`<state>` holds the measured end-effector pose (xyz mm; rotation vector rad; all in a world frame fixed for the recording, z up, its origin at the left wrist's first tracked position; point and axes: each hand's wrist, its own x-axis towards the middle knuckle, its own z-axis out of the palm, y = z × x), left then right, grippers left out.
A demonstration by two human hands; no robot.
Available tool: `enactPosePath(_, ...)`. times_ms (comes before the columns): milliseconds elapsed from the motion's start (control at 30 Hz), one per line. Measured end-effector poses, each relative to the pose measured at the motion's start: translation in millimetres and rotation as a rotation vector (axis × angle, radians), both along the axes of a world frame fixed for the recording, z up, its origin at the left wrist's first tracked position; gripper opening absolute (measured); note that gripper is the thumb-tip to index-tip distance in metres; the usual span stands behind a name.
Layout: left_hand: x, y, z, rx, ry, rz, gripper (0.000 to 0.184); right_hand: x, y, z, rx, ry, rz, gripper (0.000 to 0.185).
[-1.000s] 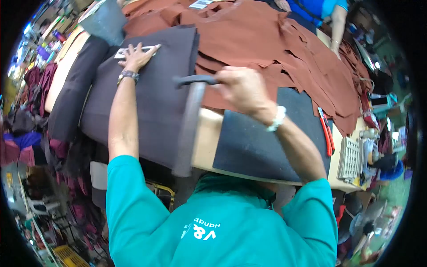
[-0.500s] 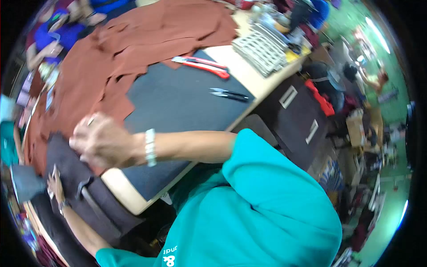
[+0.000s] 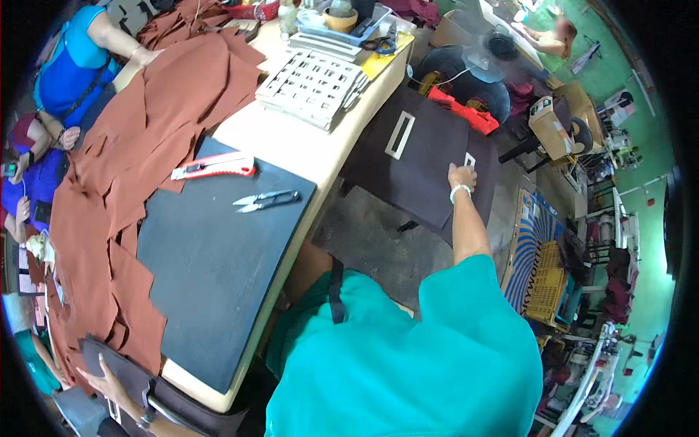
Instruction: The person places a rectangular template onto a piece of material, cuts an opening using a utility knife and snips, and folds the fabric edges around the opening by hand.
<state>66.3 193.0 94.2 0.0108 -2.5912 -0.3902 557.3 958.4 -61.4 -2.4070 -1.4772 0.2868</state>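
My right hand (image 3: 462, 176) reaches out to the right, a white beaded bracelet at its wrist. Its fingers are curled at a small white rectangular frame (image 3: 470, 159), partly covered by the hand, on the dark fabric panels (image 3: 429, 164). Another white rectangular frame (image 3: 400, 135) lies on these panels, to the left. At the lower left, my left hand (image 3: 108, 384) rests with spread fingers on a dark fabric piece (image 3: 98, 355). Part of a white frame (image 3: 113, 410) shows below that hand.
On the table, a dark mat (image 3: 218, 269) carries a red utility knife (image 3: 215, 166) and thread snips (image 3: 266, 200). Brown cut pieces (image 3: 109, 204) spread leftward. White slotted cards (image 3: 309, 87) are stacked behind. Other people (image 3: 73, 65) stand across the table. A yellow crate (image 3: 546, 284) stands at right.
My right hand has swung from above the table's left side out to the dark panels at right. The view has turned right. My left hand stays on the dark fabric.
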Motion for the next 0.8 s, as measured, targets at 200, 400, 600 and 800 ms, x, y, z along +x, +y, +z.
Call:
enactPosePath(200,99,166,6,0.201,-0.111,-0.499,0.069,7,18,-18,0.127,-0.186,0.145,0.047)
enactPosePath(400,159,230,8,0.33,-0.27,-0.633,0.066,36,97,-42,-0.053,0.446,0.037,0.049)
enactPosePath(600,188,277,15,0.881,-0.578,-0.817,0.058,-95,50,146,0.378,1.502,0.773,0.03)
enactPosePath(800,214,306,-9,0.313,-0.744,-0.522,0.059,-234,-188,261,0.386,1.028,2.259,0.015)
